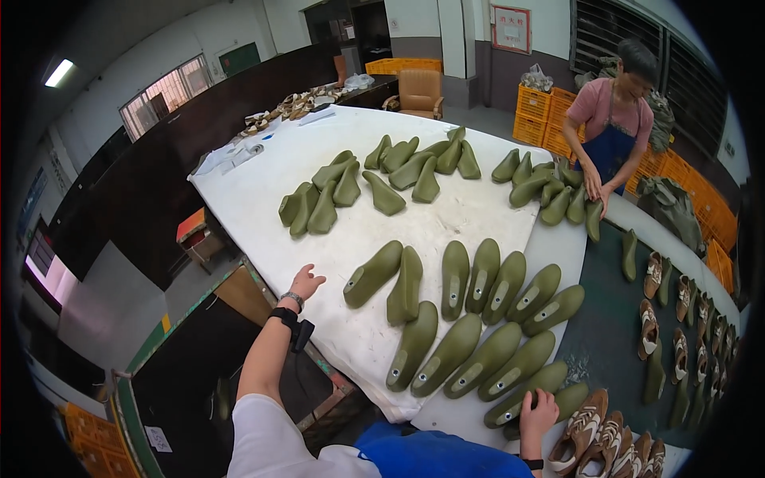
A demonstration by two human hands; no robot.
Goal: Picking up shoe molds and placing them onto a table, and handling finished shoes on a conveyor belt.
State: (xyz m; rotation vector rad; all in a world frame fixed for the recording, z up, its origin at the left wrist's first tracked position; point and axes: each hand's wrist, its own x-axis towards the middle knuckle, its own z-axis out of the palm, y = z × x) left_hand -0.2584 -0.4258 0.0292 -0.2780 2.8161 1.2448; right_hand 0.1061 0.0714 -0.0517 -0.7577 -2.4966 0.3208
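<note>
My left hand (304, 284) reaches over the white table with its fingers apart, holding nothing, just left of a green shoe last (373, 274). At the near right edge, my right hand (539, 413) has its fingers bent over a green shoe last (518, 396) at the end of the front row; its grip is partly hidden. Another last (570, 401) lies beside that hand, partly covered by it. Several more lasts stand in two slanting rows between my hands, such as this last (415, 346) in front and this last (455, 279) behind.
Loose lasts (384, 193) lie in groups across the white table (275, 203). A co-worker (613, 119) at the far right handles lasts. Brown-and-white shoes (580, 430) stand near my right hand; others, with lasts, sit on a green conveyor belt (602, 319). Orange crates (532, 111) are stacked behind.
</note>
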